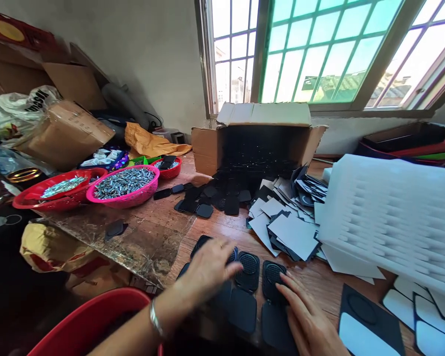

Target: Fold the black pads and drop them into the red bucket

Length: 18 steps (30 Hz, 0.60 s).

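Observation:
Rows of black hinged square pieces lie unfolded on the table before me; the upper halves, such as this black ringed piece [248,271], show a round ring, and the lower halves, such as this flat black panel [243,309], are plain. My left hand [211,264], fingers spread and slightly blurred, is over the left pieces and hides part of them. At the right end of the row, my right hand [306,314] has its fingertips on the edge of another black ringed piece [273,277], fingers apart. Neither hand grips anything visible.
Behind are a pile of black parts [230,198], an open cardboard box [204,151] and loose white and black sheets [291,232]. A white foam tray [393,207] stands right. A pink basin [154,184] of metal pieces is left; a red tub [96,316] is lower left.

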Tool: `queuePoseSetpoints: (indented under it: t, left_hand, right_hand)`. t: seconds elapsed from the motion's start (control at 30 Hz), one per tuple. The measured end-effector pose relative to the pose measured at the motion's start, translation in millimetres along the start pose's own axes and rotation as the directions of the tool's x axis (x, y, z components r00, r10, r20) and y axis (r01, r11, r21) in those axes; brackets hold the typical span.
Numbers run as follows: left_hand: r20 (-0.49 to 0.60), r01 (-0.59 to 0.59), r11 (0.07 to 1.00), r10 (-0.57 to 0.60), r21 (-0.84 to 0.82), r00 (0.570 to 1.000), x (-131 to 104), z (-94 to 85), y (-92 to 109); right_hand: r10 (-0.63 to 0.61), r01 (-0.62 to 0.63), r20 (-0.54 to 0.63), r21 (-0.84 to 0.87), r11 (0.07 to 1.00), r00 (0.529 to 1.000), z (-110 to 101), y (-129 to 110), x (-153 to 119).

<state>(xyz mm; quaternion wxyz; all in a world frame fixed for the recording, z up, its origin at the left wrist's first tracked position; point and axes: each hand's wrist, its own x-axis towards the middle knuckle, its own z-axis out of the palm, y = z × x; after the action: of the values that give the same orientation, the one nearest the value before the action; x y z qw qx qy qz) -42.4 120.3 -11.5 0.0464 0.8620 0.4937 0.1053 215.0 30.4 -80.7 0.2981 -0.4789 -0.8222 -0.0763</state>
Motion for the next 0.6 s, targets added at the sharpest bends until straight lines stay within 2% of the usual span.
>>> queuePoseSetpoints:
  t: [0.07,0.13,0.2,0.27,0.4,0.6]
  left_hand:
    - [-0.016,0.195,0.973,-0.194,0.122,0.981,33,-16.3,-25]
    - [-0.038,0.327,0.928,-0.326,0.178,0.945,62,-24.1,-49]
    - [-0.024,0.417,0.882,-0.422,0.22,0.906,83,-22.9,-65]
    - [0.0,0.456,0.853,-0.471,0.255,0.882,92,-17.5,-74]
    - [-0.017,0.446,0.841,-0.464,0.304,0.886,82,-16.6,-79]
    - [-0.113,0.477,0.819,-0.467,0.32,0.877,50,-44.3,-100]
  right_hand:
    - [0.01,-0.009,-0.035,0.016,1.0,0.999,-8,-3,1]
    - [0.001,0.0,-0.048,0.031,1.0,0.999,-14,-6,3]
    - [-0.019,0.022,-0.045,0.054,0.998,0.999,-20,-11,2]
    - [-0.04,0.044,-0.049,0.084,0.996,0.998,-26,-14,0]
    - [-0.002,0.006,-0.028,0.135,0.991,1.0,-39,-17,-12]
    - [0.085,-0.069,-0.072,0.201,0.977,0.994,-45,-18,-30]
